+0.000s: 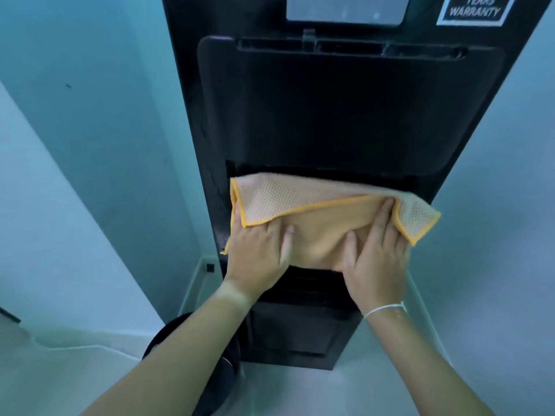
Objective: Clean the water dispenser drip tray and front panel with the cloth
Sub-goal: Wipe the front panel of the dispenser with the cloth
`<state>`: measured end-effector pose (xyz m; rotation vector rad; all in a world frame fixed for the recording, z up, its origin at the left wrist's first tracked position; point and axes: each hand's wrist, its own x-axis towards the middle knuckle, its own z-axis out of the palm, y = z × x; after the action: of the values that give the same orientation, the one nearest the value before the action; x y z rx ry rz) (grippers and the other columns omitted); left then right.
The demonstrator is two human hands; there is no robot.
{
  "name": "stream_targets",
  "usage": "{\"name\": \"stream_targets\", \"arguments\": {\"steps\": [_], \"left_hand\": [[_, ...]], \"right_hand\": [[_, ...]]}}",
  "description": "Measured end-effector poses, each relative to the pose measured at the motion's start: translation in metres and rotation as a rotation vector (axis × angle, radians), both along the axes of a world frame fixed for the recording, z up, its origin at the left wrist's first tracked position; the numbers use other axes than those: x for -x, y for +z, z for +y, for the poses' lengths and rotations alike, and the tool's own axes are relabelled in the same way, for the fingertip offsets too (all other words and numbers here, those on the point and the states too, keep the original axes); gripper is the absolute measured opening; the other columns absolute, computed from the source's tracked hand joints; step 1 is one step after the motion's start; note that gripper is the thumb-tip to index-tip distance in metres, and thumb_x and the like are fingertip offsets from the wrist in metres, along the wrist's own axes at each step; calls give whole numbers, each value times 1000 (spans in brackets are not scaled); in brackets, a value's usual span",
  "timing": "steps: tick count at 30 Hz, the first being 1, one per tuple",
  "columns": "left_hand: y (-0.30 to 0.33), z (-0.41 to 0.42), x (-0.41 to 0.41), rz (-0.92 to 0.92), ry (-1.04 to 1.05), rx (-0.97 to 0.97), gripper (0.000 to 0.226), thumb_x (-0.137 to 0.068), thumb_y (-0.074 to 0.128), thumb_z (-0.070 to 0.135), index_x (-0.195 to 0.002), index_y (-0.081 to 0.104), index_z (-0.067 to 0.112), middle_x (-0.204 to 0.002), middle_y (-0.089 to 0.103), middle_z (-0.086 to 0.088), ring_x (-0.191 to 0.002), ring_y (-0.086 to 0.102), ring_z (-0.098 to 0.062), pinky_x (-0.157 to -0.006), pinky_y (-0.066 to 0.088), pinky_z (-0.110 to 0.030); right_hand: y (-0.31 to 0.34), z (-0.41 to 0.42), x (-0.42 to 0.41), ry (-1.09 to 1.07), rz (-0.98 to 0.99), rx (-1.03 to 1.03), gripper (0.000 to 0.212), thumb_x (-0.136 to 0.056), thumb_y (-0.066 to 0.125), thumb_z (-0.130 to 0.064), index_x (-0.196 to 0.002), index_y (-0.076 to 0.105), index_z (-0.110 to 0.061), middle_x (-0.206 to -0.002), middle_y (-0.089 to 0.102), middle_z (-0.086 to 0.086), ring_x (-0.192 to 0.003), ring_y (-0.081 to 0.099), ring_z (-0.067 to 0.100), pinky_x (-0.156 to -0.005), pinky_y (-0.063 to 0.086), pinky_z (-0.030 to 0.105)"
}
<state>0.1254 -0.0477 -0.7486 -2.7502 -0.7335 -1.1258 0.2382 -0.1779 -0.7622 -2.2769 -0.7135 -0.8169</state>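
Hands press cloth flat-fingered over dispenser recess; right corner overhangs.

Both hands, left hand & right hand, flat on orange cloth vs black dispenser.

A single head-worn view is given, aimed forward and steeply down along both forearms. The left hand and right hand are framed near the centre, close to the lens. Beyond the hands the water dispenser is seen, its upper front cropped.
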Motion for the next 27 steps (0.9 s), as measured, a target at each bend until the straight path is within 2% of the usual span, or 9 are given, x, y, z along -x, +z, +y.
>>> {"name": "stream_targets", "arguments": {"steps": [2,5,10,14,16,19,21,23,27], "left_hand": [[-24,-3,9,85,-51,20,31,-89,44,28,-98,62,4,-96,67,-13,-108,57,-33,-104,33,-56],[-30,-2,14,94,-72,49,34,-90,42,26,-107,60,3,-108,65,-15,-115,55,-35,-105,33,-55],[7,2,8,-85,53,124,31,-88,44,27,-80,59,1,-73,62,-16,-78,60,-35,-85,48,-48],[-33,1,31,36,17,164,34,-90,41,31,-82,60,4,-77,63,-13,-77,59,-32,-73,38,-34],[-60,-1,48,100,-27,273,40,-92,37,35,-92,62,4,-90,66,-12,-88,60,-32,-78,38,-32],[-77,-5,58,167,-82,431,52,-92,29,45,-103,62,6,-105,66,-10,-102,57,-29,-82,44,-35],[-75,-8,60,147,-76,494,56,-91,25,49,-100,63,10,-103,67,-6,-101,57,-26,-79,44,-33],[-72,-8,62,127,-76,509,59,-89,23,52,-98,65,11,-102,67,-2,-100,58,-23,-76,44,-32],[-64,-9,70,94,-103,509,53,-89,30,47,-104,67,13,-114,66,0,-111,54,-19,-81,40,-23]], "right_hand": [[-25,-8,7,18,53,78,70,-86,38,-35,-143,21,1,-138,45,25,-117,50,42,-97,24,36],[-28,-11,8,48,46,98,70,-87,36,-37,-145,18,-1,-141,43,22,-122,47,39,-101,29,40],[16,15,6,60,-64,-9,71,-85,50,-29,-142,23,4,-137,46,26,-122,28,31,-105,18,37],[-17,10,18,126,13,81,69,-84,59,-14,-143,24,-1,-130,54,19,-104,55,37,-90,47,43],[-41,0,27,191,66,164,62,-87,48,-17,-143,24,-6,-133,53,16,-105,58,38,-89,50,45],[-63,-13,35,257,171,220,56,-89,31,-29,-140,36,-6,-141,47,13,-124,48,36,-103,41,43],[-63,-19,38,298,209,229,53,-89,30,-32,-130,51,-5,-132,55,12,-123,49,33,-104,40,41],[-57,-20,40,301,208,281,50,-88,32,-34,-112,64,-4,-110,66,10,-105,59,33,-92,46,39],[-40,-14,41,268,295,349,24,-85,52,-25,-90,66,-6,-90,67,9,-89,57,31,-78,44,37]]}}
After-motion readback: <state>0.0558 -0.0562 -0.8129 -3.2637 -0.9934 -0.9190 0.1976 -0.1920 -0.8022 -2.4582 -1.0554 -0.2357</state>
